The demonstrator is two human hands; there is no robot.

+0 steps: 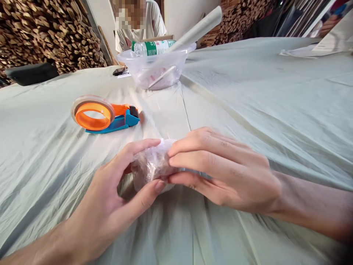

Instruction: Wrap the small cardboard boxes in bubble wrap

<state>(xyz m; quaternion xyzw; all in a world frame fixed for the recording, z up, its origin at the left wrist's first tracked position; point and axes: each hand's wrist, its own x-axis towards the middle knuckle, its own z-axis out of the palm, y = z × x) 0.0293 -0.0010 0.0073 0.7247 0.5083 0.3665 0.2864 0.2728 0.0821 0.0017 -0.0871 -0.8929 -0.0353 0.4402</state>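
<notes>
A small bundle wrapped in clear plastic rests on the cloth between both hands; what is inside the wrap I cannot make out. My left hand curls around its left side, thumb in front and fingers behind. From the right, my right hand presses its fingertips and thumb against the bundle's right side. Beyond the hands, to the left, lies an orange and blue tape dispenser with a roll of clear tape on it.
A pale cloth with folds covers the table. Farther back stands a translucent plastic basin holding a green-labelled bottle and a long white roll. A person sits opposite. A dark pouch and a phone lie leftward.
</notes>
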